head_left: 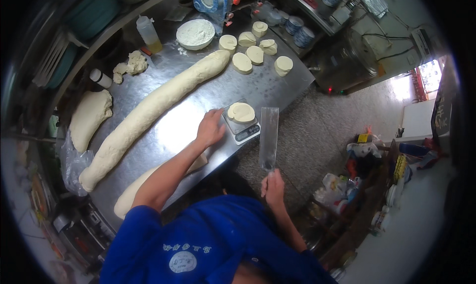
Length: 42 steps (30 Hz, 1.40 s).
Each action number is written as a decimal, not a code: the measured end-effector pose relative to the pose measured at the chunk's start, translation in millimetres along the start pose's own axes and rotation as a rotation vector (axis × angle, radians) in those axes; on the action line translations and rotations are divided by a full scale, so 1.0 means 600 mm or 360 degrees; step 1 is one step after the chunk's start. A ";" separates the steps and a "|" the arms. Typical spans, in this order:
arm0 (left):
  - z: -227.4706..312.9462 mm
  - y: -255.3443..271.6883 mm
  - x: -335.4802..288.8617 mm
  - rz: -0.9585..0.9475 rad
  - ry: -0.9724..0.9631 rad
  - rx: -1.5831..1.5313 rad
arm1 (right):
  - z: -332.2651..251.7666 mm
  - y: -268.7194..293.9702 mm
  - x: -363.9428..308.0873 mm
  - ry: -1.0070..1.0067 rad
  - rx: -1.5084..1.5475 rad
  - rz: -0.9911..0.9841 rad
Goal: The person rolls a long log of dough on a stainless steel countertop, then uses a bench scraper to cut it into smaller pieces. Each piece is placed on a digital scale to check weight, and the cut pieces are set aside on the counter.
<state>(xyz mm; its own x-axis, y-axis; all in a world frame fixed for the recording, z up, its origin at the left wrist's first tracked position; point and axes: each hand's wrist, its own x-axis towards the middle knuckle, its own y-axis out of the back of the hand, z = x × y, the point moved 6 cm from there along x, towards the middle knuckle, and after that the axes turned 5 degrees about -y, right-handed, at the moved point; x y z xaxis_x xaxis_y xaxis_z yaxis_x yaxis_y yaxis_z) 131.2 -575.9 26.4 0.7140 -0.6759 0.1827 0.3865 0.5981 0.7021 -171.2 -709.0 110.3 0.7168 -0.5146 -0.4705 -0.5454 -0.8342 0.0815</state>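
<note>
A cut piece of pale dough [241,113] rests on a small digital kitchen scale [247,134] near the table's front edge. Just left of the scale is my left hand [210,128], its fingers apart and nothing in it. My right hand [273,187] grips the handle of a cleaver [268,137], whose broad rectangular blade points away from me, right of the scale and beyond the table edge. A long dough roll [153,108] lies diagonally across the metal table. My left forearm partly covers a second, shorter roll [130,196]. Several cut dough pieces [242,63] sit at the far right.
Along the back stand a bowl of flour [195,34], a squeeze bottle [148,33] and a blue-and-white machine [210,1]. Dough scraps [131,65] and a flat dough slab [90,119] lie at the left. A large metal pot [349,58] stands beyond the table's right corner.
</note>
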 end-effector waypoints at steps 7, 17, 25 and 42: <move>0.092 -0.088 0.105 -0.0421 -0.0356 0.0482 | 0.009 0.054 0.012 -0.0062 0.0086 0.0067; 0.095 -0.142 0.308 0.0201 -0.0220 -0.0202 | -0.007 0.132 0.005 -0.0115 0.0336 0.0312; 0.113 -0.252 0.422 -0.0363 -0.0017 0.0248 | -0.046 0.126 0.021 -0.0048 0.0100 0.0144; -0.038 0.184 -0.313 0.0056 0.0084 0.0187 | 0.028 -0.223 -0.090 0.0070 -0.1011 -0.0701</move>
<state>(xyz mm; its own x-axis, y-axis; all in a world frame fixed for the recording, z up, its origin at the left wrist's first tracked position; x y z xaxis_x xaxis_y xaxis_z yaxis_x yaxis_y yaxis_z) 52.9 -373.1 54.2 0.7568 -0.6298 0.1747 0.2917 0.5647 0.7720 -143.8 -566.3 110.0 0.8335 -0.1056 -0.5423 0.1381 -0.9106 0.3896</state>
